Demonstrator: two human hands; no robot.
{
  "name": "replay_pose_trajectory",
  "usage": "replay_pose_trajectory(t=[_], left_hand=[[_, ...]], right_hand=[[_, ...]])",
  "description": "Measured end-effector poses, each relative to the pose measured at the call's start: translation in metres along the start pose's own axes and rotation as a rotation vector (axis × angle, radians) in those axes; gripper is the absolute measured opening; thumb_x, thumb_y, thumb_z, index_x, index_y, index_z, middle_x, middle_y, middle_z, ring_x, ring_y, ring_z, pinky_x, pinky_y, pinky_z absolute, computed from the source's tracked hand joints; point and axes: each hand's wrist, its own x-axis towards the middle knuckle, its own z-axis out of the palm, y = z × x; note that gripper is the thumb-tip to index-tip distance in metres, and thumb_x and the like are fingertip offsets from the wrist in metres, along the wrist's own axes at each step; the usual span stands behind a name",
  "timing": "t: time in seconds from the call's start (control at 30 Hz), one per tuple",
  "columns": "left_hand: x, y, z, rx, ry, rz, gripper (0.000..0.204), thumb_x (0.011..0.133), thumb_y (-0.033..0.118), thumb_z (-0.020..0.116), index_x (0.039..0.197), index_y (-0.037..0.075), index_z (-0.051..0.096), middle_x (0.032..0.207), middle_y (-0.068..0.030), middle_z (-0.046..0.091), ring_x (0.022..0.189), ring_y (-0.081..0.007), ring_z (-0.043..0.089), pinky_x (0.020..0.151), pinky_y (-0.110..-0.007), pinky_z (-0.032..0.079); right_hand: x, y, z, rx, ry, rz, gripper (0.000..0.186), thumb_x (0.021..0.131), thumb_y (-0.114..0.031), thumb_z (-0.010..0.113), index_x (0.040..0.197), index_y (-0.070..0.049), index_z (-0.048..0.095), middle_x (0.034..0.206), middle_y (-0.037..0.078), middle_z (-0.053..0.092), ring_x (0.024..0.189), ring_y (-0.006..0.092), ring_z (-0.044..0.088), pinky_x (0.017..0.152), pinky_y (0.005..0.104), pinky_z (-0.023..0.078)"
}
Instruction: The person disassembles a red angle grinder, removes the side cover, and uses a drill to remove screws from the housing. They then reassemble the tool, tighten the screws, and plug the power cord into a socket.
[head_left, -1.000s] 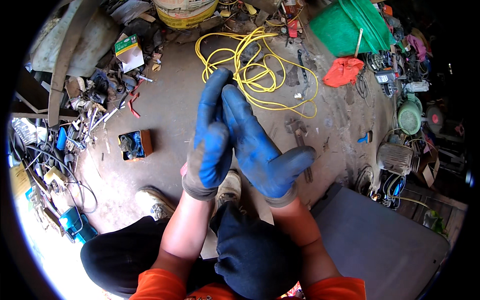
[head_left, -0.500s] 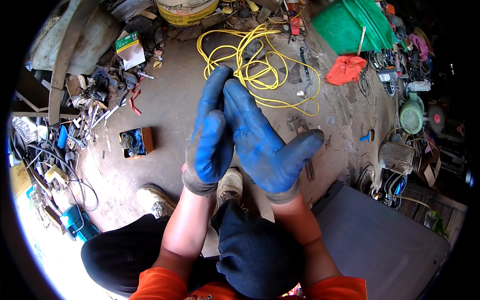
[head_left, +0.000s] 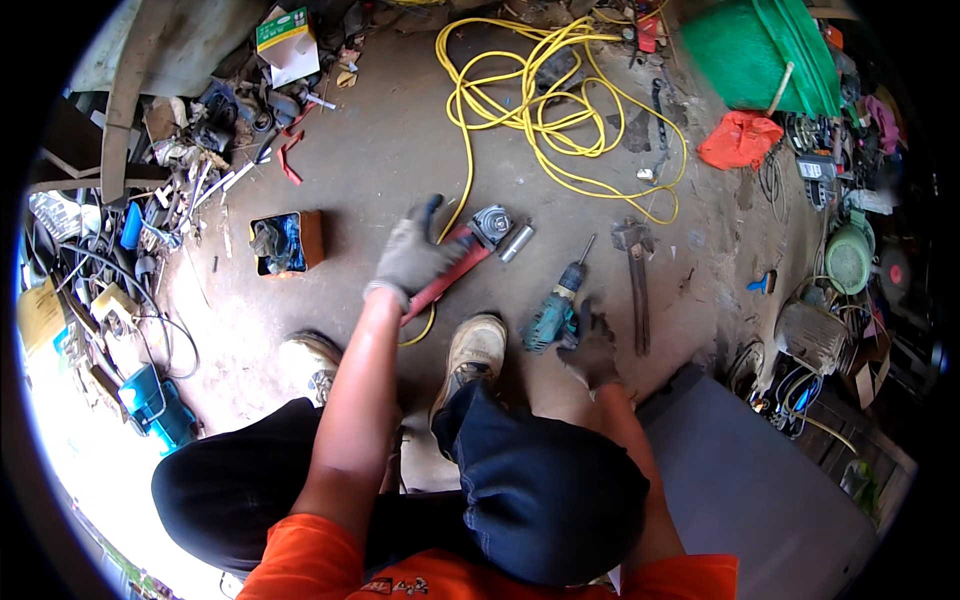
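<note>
My left hand (head_left: 420,245), in a grey-backed glove, lies over a red angle grinder (head_left: 445,282) with fingers spread; I cannot tell whether they touch it. Beside the grinder's metal head is a short silver cylinder (head_left: 516,242). My right hand (head_left: 593,348), also gloved, has loosely bent, parted fingers at the handle of a teal drill (head_left: 545,318), whose bit points away from me. Whether it touches the drill is unclear. A hammer (head_left: 636,285) lies to the right. Yellow cable (head_left: 545,120) is looped beyond the tools.
A small box (head_left: 308,238) holding dark items stands at left. Scrap (head_left: 180,130), hoses and a blue tool (head_left: 160,400) line the left. A green bag (head_left: 745,55), red cloth (head_left: 738,140) and clutter lie right. A grey panel (head_left: 750,485) is at lower right, beside my knee.
My hands, earlier pressed palm to palm in mid-air, have parted and gone down to the floor tools, left to the grinder, right to the drill. The floor view has shifted.
</note>
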Motion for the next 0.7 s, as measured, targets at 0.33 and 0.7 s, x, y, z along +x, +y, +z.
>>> replay_pose_trajectory(t=[0.33,0.7], left_hand=[[0.008,0.001,0.067,0.243,0.146,-0.03,0.075,0.068,0.061,0.075,0.128,0.02,0.057,0.118,-0.0151,0.06,0.11,-0.0374,0.056,0.094,-0.047,0.045],[0.003,0.0,0.069,0.118,0.205,-0.084,0.065,0.071,0.053,0.075,0.128,0.024,0.061,0.124,-0.0077,0.06,0.111,-0.0319,0.057,0.095,-0.043,0.046]], right_hand=[[-0.027,-0.015,-0.019,0.28,0.071,-0.097,0.078,0.073,-0.013,0.078,0.139,-0.005,0.038,0.121,0.015,0.06,0.105,0.0293,0.061,0.087,0.0445,0.051],[-0.037,-0.098,-0.175,0.614,0.078,-0.626,0.03,0.078,-0.006,0.076,0.105,0.0,0.066,0.09,0.011,0.072,0.077,0.0212,0.07,0.073,0.0319,0.055]])
